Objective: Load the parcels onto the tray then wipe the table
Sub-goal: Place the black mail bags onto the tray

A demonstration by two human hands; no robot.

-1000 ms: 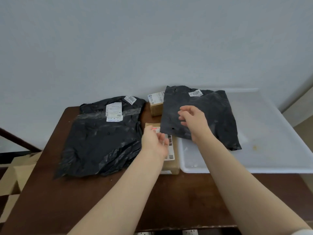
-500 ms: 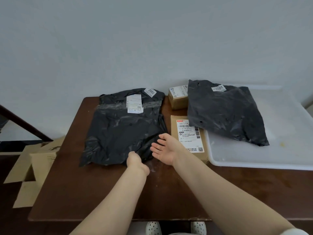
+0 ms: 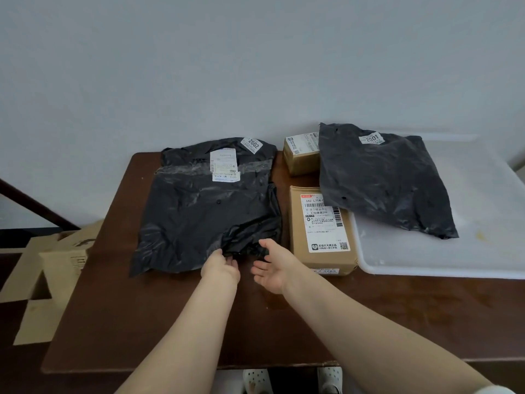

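While both arms extend over table (image 3: 142, 322) near edge, layout reads as follows. Off table left side, on floor: cardboard cartons (image 3: 56, 268). Table left half: large black bag 2002 (image 3: 199, 211), lying flat. At bag's near edge: left hand (image 3: 221, 270), palm down, fingertips at plastic; pinching or not, cannot tell. Beside it: right hand (image 3: 274, 270), palm up, fingers loosely spread, tips touching same edge. Table centre: long brown box (image 3: 321, 240). Table far edge: small brown box (image 3: 299, 162). Table right end: white tray (image 3: 426, 260); black bag 2001 (image 3: 383, 183) partly in tray, overlapping both boxes.
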